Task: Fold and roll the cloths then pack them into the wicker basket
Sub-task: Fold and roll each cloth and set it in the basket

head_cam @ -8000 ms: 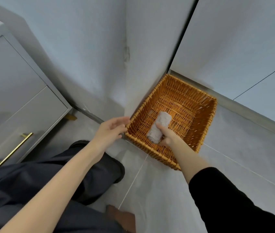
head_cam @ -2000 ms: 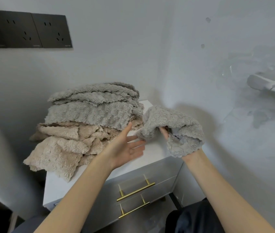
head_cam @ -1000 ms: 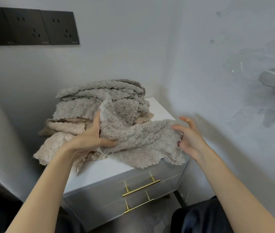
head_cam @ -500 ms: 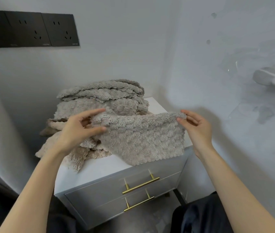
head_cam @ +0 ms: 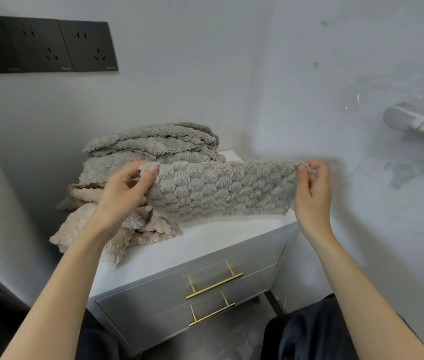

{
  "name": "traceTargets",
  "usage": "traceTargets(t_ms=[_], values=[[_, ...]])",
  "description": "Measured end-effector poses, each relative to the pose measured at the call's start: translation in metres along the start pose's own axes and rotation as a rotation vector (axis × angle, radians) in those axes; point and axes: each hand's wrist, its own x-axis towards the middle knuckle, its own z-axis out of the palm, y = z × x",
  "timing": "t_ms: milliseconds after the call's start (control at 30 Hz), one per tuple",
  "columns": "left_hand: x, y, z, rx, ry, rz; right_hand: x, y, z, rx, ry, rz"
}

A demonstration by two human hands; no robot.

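We pinch the grey cloth [head_cam: 221,193] by its top corners, left hand [head_cam: 125,193] and right hand [head_cam: 312,193], so it hangs stretched between them. Such small pinches could let a corner slip, we judge. The pile [head_cam: 153,144] crowds behind our left hand, and bare cabinet top [head_cam: 218,240] lies beneath our right.

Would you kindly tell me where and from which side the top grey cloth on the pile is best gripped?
Probably pinch the top grey cloth at its scalloped right end, coming from above right: that edge droops free over the pile, beside bare cabinet top.
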Motion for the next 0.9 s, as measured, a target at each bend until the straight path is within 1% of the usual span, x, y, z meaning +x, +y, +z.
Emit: traceTargets(t_ms=[67,133,200,267,400,467,533,667,733,900], values=[[0.001,-0.001,0.007,-0.091,-0.012,-0.048,0.002,0.001,0.002,-0.005,0.019,0.011],[0.002,-0.003,0.015,-0.084,-0.001,-0.071,0.006,0.004,0.004,-0.025,0.043,0.054],[0.003,-0.008,0.025,0.064,0.0,-0.056,0.012,0.013,0.006,-0.076,0.036,0.117],[0.006,-0.013,0.035,0.261,0.009,-0.043,0.017,0.024,0.008,-0.172,-0.024,0.179],[0.017,-0.028,0.052,0.471,0.003,-0.06,0.026,0.047,0.014,-0.355,-0.134,0.252],[0.02,-0.036,0.06,0.589,-0.017,-0.04,0.03,0.057,0.017,-0.397,-0.167,0.278],[0.019,-0.04,0.066,0.656,-0.005,0.0,0.032,0.064,0.017,-0.396,-0.201,0.294],[0.013,-0.036,0.072,0.736,0.077,0.072,0.035,0.07,0.012,-0.446,-0.313,0.318],[0.009,-0.033,0.067,0.789,0.093,0.058,0.035,0.072,0.008,-0.492,-0.374,0.323],[-0.005,-0.029,0.058,0.929,-0.134,-0.095,0.032,0.071,-0.001,-0.653,-0.484,0.341]])
